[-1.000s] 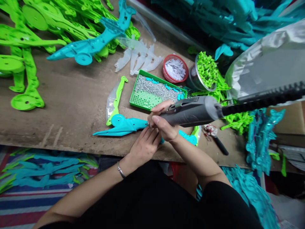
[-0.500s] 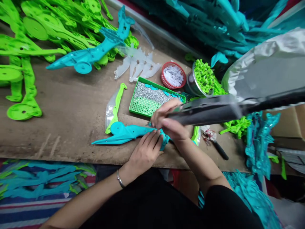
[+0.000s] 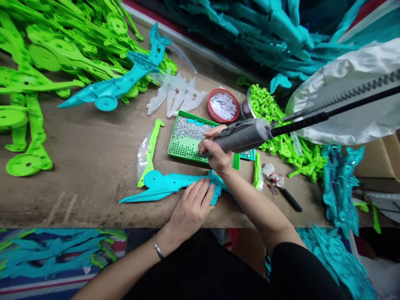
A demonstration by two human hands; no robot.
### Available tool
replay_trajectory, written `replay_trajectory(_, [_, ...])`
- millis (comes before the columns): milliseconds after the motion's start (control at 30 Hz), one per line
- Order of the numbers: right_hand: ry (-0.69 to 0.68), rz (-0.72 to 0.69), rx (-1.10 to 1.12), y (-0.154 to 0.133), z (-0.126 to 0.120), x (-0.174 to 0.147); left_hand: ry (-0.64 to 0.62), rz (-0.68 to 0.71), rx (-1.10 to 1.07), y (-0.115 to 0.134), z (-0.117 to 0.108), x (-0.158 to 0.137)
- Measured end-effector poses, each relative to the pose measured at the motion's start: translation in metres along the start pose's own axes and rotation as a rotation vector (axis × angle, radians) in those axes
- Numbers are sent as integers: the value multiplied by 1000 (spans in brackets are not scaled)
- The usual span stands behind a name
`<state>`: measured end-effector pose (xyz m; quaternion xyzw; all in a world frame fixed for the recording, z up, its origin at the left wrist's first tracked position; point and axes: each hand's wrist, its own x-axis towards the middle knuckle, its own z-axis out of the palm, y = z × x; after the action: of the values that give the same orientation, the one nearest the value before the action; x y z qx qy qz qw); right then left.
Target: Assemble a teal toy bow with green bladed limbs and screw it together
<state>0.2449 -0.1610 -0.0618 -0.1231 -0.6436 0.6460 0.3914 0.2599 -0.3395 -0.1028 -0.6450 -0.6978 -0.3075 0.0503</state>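
Note:
A blue plastic toy-bow-shaped part (image 3: pixel 168 182) lies along the front of the bench. My left hand (image 3: pixel 194 200) rests on its right portion, fingers stretched out flat over it. My right hand (image 3: pixel 218 154) is wrapped round a grey electric screwdriver (image 3: pixel 240 136), whose cable and coiled spring run up to the right. The screwdriver's tip is over the green perforated tray (image 3: pixel 187 153), near the small metal screws (image 3: pixel 190 128); the tip itself is hidden by my fingers. A lime-green piece with a clear plastic blade (image 3: pixel 151 152) lies left of the tray.
Behind the tray stand a red basket (image 3: pixel 210 109) of white slips and a container of small green parts (image 3: pixel 261 99). Green frames (image 3: pixel 75 50) are heaped at the back left, with another blue part (image 3: pixel 125 83) on them. A black-handled tool (image 3: pixel 291 199) lies right.
My right hand has lifted the screwdriver off the blue part and moved it up over the screw tray. My left hand stays on the part. The view has shifted slightly.

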Motion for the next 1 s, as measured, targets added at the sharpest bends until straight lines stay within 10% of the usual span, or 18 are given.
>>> replay_trajectory(633, [-140,8,121,-53,33,-22,47,1,-100,0,3,-2])
replay_trajectory(1000, [-241,193,50,-36,48,-47,134,-15,-45,2,10,-10])
